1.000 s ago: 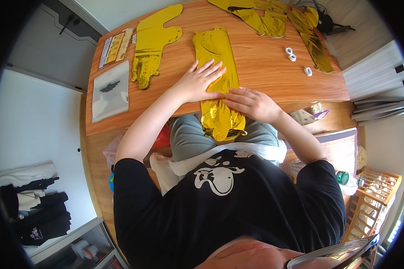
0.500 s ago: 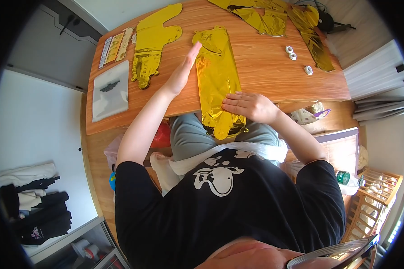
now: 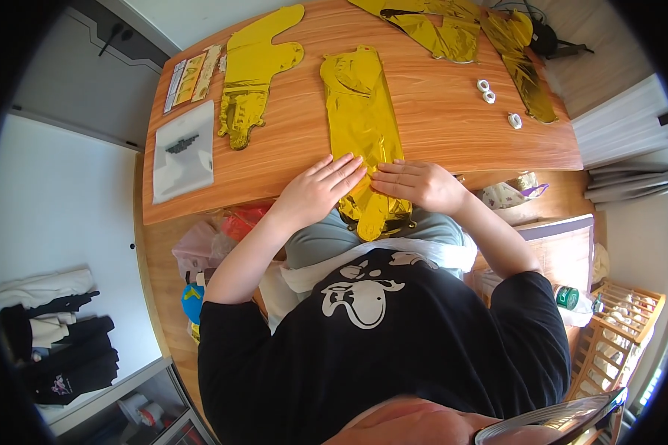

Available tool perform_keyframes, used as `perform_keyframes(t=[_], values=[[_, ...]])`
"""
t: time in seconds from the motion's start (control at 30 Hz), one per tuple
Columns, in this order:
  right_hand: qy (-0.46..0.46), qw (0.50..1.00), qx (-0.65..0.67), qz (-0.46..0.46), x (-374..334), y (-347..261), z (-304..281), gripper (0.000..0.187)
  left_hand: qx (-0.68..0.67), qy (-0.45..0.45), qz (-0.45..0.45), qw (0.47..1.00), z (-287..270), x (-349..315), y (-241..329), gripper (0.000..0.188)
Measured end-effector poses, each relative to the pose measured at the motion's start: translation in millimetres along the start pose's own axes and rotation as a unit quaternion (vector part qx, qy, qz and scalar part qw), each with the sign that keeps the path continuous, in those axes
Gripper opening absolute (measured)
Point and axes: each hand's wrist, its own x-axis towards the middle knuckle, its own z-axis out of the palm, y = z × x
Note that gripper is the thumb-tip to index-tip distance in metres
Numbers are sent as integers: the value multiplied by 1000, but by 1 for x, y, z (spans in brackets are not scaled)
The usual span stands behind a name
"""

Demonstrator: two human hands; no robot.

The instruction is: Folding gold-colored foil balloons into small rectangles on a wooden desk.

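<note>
While the left hand [image 3: 315,193] and right hand [image 3: 423,185] lie flat, fingers nearly together, thumbs hard to make out, they cover part of the gold foil [image 3: 364,122] overhanging the surface [image 3: 438,111]; the top edge cuts off another foil piece [image 3: 456,43].

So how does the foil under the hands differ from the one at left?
The middle foil is a nearly straight band; the left foil has a lobe jutting right. The middle foil overhangs the near edge of the table; the left foil stops short of that edge. The left hand and right hand lie on the middle foil; neither touches the left foil. Both are shiny gold.
</note>
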Motion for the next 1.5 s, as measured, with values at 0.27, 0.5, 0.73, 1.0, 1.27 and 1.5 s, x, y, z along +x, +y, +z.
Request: perform_keyframes(t=[0.27, 0.5, 0.73, 1.0, 1.27, 1.5], values=[[-3, 999, 30, 30, -1, -2, -1, 43, 2, 12, 4, 1000, 0, 2, 0, 46], [58, 995, -29, 82, -12, -8, 1, 40, -6, 16, 2, 1000, -1, 2, 1, 46], [36, 997, -22, 66, -16, -4, 2, 39, -15, 20, 4, 1000, 1, 1, 0, 47], [49, 996, -43, 57, -12, -6, 6, 38, -24, 17, 2, 1000, -1, 3, 1, 48], [51, 999, 16, -1, 0, -5, 10, 40, -54, 13, -5, 998, -4, 2, 2, 53], [46, 981, 157, 109, 7, -7, 0, 44, -167, -14, -34, 985, -14, 7, -4, 59]])
